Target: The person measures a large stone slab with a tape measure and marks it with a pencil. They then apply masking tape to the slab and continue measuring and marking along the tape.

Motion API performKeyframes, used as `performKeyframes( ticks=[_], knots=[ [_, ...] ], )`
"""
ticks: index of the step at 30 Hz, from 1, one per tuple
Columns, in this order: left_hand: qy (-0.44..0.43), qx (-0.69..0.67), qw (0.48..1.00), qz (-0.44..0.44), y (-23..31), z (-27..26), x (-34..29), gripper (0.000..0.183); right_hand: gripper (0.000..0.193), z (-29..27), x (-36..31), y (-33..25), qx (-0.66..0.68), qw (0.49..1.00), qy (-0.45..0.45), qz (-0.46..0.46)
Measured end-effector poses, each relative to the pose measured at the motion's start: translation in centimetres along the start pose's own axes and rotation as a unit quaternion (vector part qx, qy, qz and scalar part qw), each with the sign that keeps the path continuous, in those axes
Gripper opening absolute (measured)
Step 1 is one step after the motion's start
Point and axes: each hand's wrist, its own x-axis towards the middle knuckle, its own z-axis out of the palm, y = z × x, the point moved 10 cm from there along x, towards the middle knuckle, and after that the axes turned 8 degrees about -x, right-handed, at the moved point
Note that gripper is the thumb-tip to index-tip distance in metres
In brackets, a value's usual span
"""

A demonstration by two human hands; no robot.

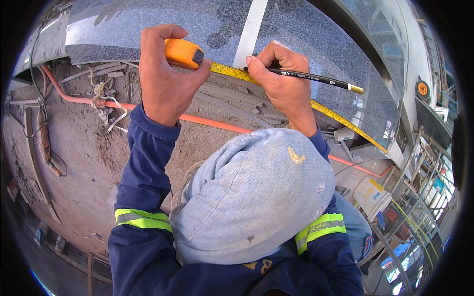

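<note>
My left hand [165,74] is closed around an orange tape measure [181,53] with a dark end. Its yellow blade [340,120] runs out to the right along the near edge of a speckled grey stone slab [197,29], passing under my right hand. Between the fingers of my right hand [286,79] is a black pencil [316,77] with a gold end, its tip side toward the slab's edge beside the blade. A pale strip [251,32] lies across the slab just beyond the pencil. My right fingers partly hide the blade and the pencil's tip.
An orange hose [217,124] crosses the dusty floor below the slab, near tangled straps [102,96] and loose strips. My bent knee [252,197] in pale denim fills the middle. A white bucket [371,196] stands at right, by scaffold poles. Cables [39,116] hang at far left.
</note>
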Motion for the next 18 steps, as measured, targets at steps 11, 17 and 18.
performKeyframes(
  ticks=[11, 17, 18],
  knots=[
    [0.004, -0.002, 1.000, -0.011, -0.5, -0.1, 0.0, 0.051, 0.024, -1.0, 0.3, 0.6, 0.064, 0.997, 0.052, 0.013],
    [-0.003, 0.003, 1.000, -0.026, -0.8, 0.0, 0.0, 0.052, 0.011, -2.8, 0.6, 2.2, 0.158, 0.986, 0.042, 0.023],
    [-0.013, 0.023, 1.000, -0.018, -0.7, 0.1, 0.0, 0.053, 0.012, -4.4, 0.3, 1.0, 0.035, 0.998, 0.043, -0.040]
  ],
)
